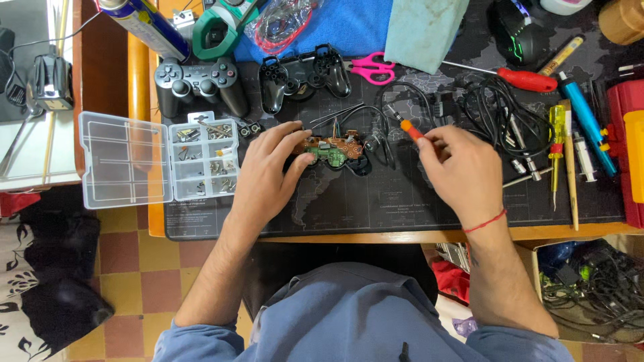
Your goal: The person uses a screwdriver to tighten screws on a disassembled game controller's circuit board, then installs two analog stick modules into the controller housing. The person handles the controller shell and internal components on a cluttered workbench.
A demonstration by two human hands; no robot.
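Note:
An opened game controller (pixel 335 151) lies on the dark desk mat (pixel 376 201), its brown and green circuit board exposed. My left hand (pixel 268 167) presses on the left side of that board and holds it down. My right hand (pixel 456 164) grips a small orange-handled screwdriver (pixel 408 129), its tip pointing left toward the board's right end. A red thread circles my right wrist. The controller's empty black shell (pixel 305 77) rests further back.
A whole black controller (pixel 198 84) and an open clear parts box (pixel 161 157) with screws sit left. Pink scissors (pixel 372 67), black cables (pixel 496 110), several screwdrivers (pixel 560 144) and a blue cloth (pixel 349 23) lie around. The desk's front edge is near my body.

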